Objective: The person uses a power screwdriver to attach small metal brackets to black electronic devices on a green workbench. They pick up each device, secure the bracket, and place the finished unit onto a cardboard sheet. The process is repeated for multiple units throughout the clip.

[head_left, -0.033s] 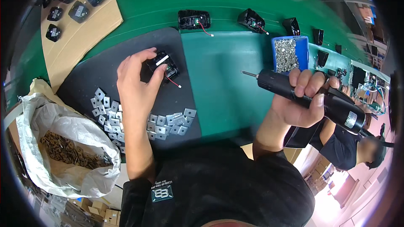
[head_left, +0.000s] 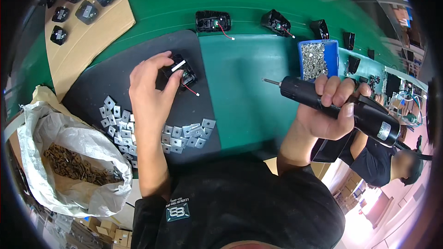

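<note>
A small black housing (head_left: 180, 71) with a red wire is being pinched between the thumb and fingertips of the left hand (head_left: 150, 90), on the far part of the dark mat (head_left: 203, 106). It is being held well inside the mat's edges, with bare mat lying open to its right. Nearer the body, a scatter of square silver plates (head_left: 184, 133) is being crowded against the mat's near edge, just beside the left forearm. To the right, a black electric screwdriver (head_left: 323, 101) is being gripped in the closed right hand (head_left: 330, 113), its bit pointing left over open green table (head_left: 249, 87), well apart from the housing. Beyond it, a blue tray of screws (head_left: 317, 57) is sitting at the far right. More black housings (head_left: 212, 20) are being left along the far edge. A white sack of brown parts (head_left: 69, 161) is bulging at the near left, and a cardboard sheet (head_left: 87, 32) is lying at the far left.
</note>
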`<state>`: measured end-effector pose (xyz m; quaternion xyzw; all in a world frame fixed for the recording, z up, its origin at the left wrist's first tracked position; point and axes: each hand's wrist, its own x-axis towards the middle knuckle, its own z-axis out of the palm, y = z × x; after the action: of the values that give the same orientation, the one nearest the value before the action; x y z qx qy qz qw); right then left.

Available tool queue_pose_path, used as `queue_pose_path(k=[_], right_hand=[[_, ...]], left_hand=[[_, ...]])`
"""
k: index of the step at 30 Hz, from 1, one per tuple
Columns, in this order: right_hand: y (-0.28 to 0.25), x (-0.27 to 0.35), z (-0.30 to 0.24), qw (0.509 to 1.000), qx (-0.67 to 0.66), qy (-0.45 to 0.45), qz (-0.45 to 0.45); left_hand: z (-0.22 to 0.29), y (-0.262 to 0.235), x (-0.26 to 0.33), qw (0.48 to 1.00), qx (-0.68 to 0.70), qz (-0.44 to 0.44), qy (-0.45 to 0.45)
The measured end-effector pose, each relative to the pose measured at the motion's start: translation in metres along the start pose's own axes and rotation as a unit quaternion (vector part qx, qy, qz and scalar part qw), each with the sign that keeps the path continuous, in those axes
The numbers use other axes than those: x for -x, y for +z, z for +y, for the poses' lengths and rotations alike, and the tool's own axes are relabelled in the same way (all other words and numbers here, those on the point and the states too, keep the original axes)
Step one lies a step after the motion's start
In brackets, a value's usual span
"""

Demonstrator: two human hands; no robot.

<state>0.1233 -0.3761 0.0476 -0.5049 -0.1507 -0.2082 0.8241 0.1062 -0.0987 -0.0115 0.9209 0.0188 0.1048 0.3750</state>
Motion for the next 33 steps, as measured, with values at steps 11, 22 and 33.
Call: queue_pose_path(k=[11, 22, 33], right_hand=[[0.014, 0.006, 0.010, 0.999, -0.025, 0.025, 0.010], [0.033, 0.001, 0.010, 0.991, -0.117, 0.044, -0.045], [0.045, 0.003, 0.003, 0.966, -0.212, 0.104, -0.103]], left_hand=[[-0.006, 0.002, 0.006, 0.996, -0.050, 0.058, 0.046], [0.015, -0.003, 0.003, 0.995, -0.017, 0.067, 0.073], [0.035, 0.008, 0.031, 0.969, 0.160, -0.052, 0.178]])
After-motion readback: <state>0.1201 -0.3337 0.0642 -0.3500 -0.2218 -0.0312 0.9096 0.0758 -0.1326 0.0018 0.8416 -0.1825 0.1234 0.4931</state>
